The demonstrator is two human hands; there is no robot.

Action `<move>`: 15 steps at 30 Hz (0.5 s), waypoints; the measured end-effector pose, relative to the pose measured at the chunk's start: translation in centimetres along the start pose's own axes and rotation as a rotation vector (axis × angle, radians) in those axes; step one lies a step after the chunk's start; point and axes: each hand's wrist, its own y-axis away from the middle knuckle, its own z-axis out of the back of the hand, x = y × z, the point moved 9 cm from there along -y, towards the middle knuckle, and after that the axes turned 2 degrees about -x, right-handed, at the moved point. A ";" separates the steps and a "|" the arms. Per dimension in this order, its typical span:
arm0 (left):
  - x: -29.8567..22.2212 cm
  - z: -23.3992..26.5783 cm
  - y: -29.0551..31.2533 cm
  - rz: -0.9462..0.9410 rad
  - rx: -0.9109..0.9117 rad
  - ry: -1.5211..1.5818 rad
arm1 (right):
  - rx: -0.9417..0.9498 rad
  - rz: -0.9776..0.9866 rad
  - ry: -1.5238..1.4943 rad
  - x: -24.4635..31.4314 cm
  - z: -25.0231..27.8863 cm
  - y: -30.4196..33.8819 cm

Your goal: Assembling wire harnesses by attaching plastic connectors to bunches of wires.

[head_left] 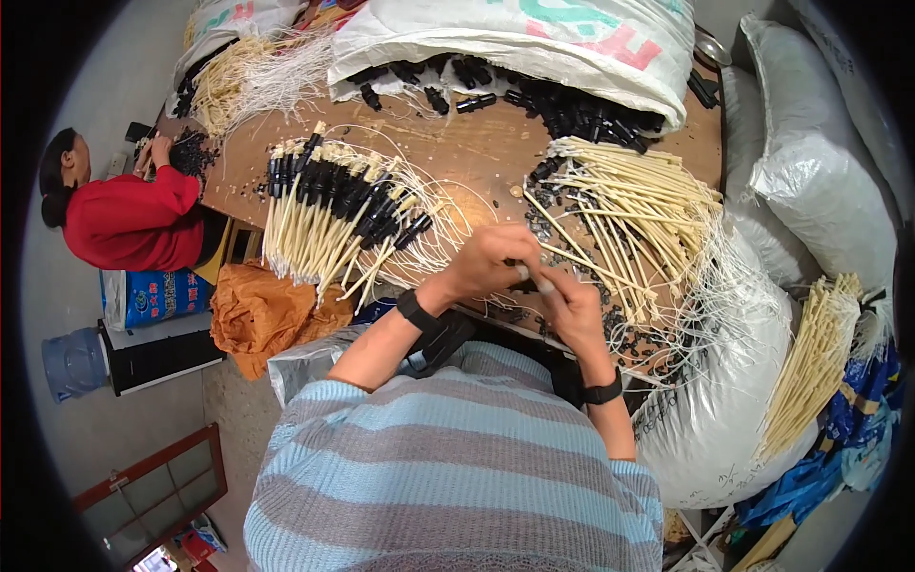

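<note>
My left hand [488,259] is closed around a small dark piece [519,273], mostly hidden by the fingers, above the table's near edge. My right hand [575,307] meets it there with fingers pinched together; what lies between them is too small to tell. Left of my hands lies a fanned bundle of pale sticks with black plastic sleeves [329,195] and thin white cords. On the right is a pile of bare pale sticks [629,210] with white strings at their lower ends. Small black clips [543,229] are scattered between my hands and that pile.
A white woven sack [515,43] spills black plastic sleeves [581,110] at the table's far side. More sticks [229,86] lie far left, near a person in red [133,214] working there. Stuffed sacks [810,153] and another stick bundle [810,362] stand right.
</note>
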 end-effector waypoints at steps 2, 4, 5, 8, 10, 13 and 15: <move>-1.3 -0.8 -0.9 -0.072 0.083 0.042 | -0.093 0.160 -0.040 1.5 0.7 0.0; 0.1 -1.6 -1.0 -0.038 0.183 0.032 | 0.012 -0.074 0.077 0.2 1.1 0.3; 0.5 -1.4 -1.6 -0.049 0.118 -0.120 | -0.018 -0.067 0.181 0.0 1.6 0.4; 3.7 -0.5 -1.7 -0.084 0.055 -0.426 | -0.187 -0.169 -0.006 -2.7 2.6 1.2; 7.4 0.9 -0.5 0.076 0.075 -0.567 | -0.197 -0.209 -0.054 -2.9 2.7 1.3; 6.8 4.0 0.1 0.067 -0.046 -0.506 | -0.193 -0.335 -0.155 -4.8 2.4 1.4; 6.1 5.5 0.2 0.080 -0.133 -0.434 | -0.186 -0.378 -0.192 -5.1 2.2 0.9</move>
